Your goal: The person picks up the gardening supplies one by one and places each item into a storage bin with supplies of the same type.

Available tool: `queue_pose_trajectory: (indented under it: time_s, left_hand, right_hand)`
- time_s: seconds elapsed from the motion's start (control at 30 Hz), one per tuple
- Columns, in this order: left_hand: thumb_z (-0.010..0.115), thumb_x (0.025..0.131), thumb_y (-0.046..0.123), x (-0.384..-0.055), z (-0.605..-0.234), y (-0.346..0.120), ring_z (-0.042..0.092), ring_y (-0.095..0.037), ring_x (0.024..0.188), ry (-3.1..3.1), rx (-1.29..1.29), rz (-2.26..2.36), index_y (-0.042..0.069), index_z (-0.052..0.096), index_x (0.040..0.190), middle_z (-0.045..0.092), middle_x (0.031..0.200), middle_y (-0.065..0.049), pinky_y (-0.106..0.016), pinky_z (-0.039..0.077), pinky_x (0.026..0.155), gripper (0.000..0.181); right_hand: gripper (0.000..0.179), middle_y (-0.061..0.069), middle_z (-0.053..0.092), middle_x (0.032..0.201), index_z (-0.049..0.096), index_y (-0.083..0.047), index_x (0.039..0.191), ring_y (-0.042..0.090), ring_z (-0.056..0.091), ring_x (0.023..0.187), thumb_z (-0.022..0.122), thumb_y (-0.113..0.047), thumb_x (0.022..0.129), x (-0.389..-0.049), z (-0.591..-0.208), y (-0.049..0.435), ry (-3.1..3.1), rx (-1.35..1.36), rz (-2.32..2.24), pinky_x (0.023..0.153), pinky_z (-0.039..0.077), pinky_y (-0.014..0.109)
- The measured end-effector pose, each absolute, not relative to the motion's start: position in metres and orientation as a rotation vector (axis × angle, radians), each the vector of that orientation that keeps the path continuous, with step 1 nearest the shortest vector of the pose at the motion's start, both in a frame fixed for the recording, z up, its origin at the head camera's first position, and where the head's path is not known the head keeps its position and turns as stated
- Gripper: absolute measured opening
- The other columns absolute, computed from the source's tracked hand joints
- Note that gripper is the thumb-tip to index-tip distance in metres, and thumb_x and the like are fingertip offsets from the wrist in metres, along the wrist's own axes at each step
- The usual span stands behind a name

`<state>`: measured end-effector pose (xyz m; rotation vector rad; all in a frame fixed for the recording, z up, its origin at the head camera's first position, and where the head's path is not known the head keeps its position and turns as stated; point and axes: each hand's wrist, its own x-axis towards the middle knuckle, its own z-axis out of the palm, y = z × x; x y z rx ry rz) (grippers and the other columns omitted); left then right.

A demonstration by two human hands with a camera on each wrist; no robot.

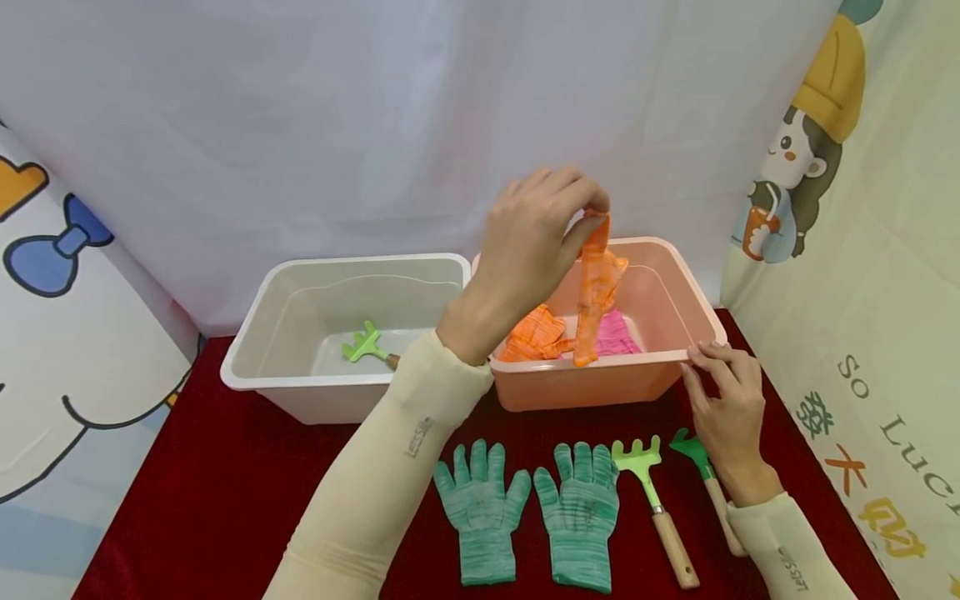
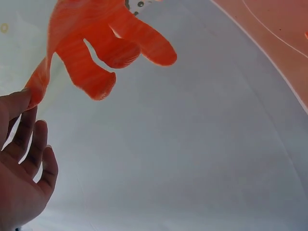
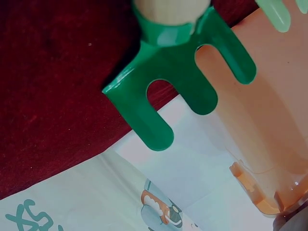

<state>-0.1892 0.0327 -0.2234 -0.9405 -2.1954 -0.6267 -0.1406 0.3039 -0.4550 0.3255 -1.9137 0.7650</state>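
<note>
My left hand (image 1: 536, 237) pinches one end of an orange glove (image 1: 596, 292) between thumb and forefinger. The glove dangles over the orange bin (image 1: 660, 367), its lower end overlapping the front rim in the head view. In the left wrist view, the left hand (image 2: 26, 159) grips a fingertip of the orange glove (image 2: 91, 43), whose other fingers spread loose. Inside the bin lie another orange glove (image 1: 534, 335) and a pink glove (image 1: 617, 335). My right hand (image 1: 726, 408) holds the bin's front right corner, thumb below the rim and fingers over it.
A white bin (image 1: 247, 383) with a light green hand rake (image 1: 366, 343) stands at left. On the red cloth (image 1: 202, 483) lie two green gloves (image 1: 483, 517), a light green rake (image 1: 652, 492) with a wooden handle, and a dark green rake (image 3: 178, 72) beside the right forearm.
</note>
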Motion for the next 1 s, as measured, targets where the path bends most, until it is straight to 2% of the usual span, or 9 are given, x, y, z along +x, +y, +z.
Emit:
queue_pose_trajectory:
  time_s: [0.5, 0.83, 1.0]
  left_hand:
    - [0.058, 0.092, 0.022, -0.211, -0.225, 0.048, 0.052, -0.012, 0.085, -2.152, -0.861, -0.432, 0.020, 0.066, 0.089, 0.058, 0.088, 0.010, -0.025, 0.034, 0.070, 0.009]
    - [0.059, 0.092, 0.025, -0.220, -0.231, 0.064, 0.053, -0.010, 0.089, -2.235, -0.853, -0.458, 0.023, 0.067, 0.092, 0.059, 0.092, 0.011, -0.025, 0.036, 0.072, 0.008]
    - [0.059, 0.092, 0.024, -0.223, -0.243, 0.068, 0.050, -0.010, 0.092, -2.402, -0.872, -0.412, 0.025, 0.066, 0.098, 0.055, 0.094, 0.011, -0.025, 0.034, 0.074, 0.009]
  right_hand:
    - [0.034, 0.018, 0.063, 0.101, 0.071, 0.002, 0.094, 0.040, 0.052, 0.095, 0.079, 0.011, 0.063, -0.139, -0.453, 0.305, -1.926, 0.314, 0.759, 0.092, 0.036, 0.028]
    - [0.033, 0.018, 0.063, 0.100, 0.071, 0.002, 0.094, 0.040, 0.052, 0.096, 0.078, 0.011, 0.063, -0.137, -0.455, 0.305, -1.918, 0.323, 0.773, 0.094, 0.036, 0.030]
    - [0.033, 0.018, 0.062, 0.100, 0.071, 0.002, 0.094, 0.039, 0.052, 0.097, 0.078, 0.011, 0.063, -0.137, -0.455, 0.304, -1.922, 0.326, 0.777, 0.095, 0.037, 0.031]
